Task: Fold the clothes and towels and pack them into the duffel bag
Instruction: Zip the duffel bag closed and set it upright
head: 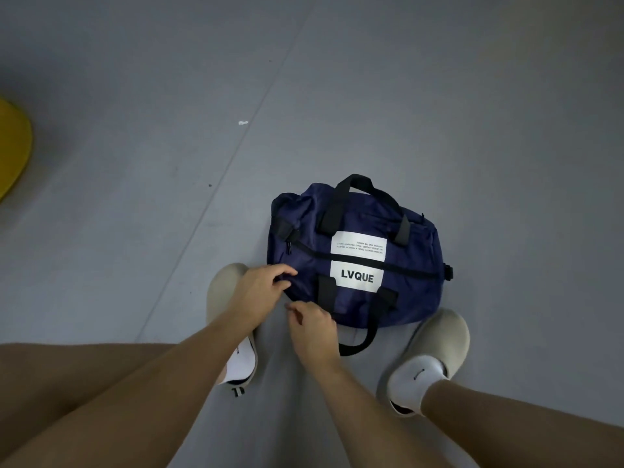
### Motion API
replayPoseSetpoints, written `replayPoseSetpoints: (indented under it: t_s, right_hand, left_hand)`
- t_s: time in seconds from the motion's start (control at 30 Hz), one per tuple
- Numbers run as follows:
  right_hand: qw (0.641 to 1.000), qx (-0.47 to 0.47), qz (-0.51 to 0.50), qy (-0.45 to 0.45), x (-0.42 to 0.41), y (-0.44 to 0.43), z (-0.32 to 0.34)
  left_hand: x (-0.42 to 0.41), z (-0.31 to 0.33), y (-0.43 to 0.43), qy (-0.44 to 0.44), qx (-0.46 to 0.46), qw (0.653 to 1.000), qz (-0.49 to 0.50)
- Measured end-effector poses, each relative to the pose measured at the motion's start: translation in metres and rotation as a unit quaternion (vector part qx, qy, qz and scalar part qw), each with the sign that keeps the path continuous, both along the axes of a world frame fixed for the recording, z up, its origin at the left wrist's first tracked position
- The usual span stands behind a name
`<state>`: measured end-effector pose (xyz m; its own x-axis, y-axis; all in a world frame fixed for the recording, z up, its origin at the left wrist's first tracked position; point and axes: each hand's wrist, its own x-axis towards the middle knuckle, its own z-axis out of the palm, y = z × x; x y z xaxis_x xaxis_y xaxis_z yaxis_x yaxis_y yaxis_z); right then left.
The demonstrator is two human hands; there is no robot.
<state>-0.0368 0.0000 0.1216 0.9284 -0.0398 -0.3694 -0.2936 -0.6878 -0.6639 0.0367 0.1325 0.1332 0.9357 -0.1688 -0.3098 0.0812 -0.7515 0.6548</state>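
A navy duffel bag point(358, 255) with black handles and a white "LVQUE" label lies on the grey floor between my feet, its zip closed across the top. My left hand point(260, 287) grips the bag's fabric at its near left corner. My right hand point(312, 324) is just below that corner at the bag's near edge, fingers curled and pinched together; whether it holds a zip pull or fabric is too small to tell. No clothes or towels are in view.
My beige slippers with white socks stand at either side of the bag, left point(233, 319) and right point(429, 359). A yellow object point(11, 146) sits at the far left edge. Grey floor stretches beyond the bag.
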Motion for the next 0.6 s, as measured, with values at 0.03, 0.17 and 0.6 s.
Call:
replayPoseSetpoints:
  t_s: [0.03,0.17,0.6]
  right_hand:
    - [1.0,0.006,-0.024,0.01,0.001,0.004,-0.003]
    - [0.996,-0.013,-0.083,-0.028,0.011,0.013,-0.011]
    - [0.98,0.065,-0.186,-0.022,0.033,0.02,-0.013]
  left_hand:
    - [0.006,0.0,0.0,0.01,-0.012,1.0,0.014]
    - [0.021,0.004,0.002,0.018,-0.029,0.998,0.045]
    - [0.019,0.022,0.011,0.053,-0.149,0.986,0.051]
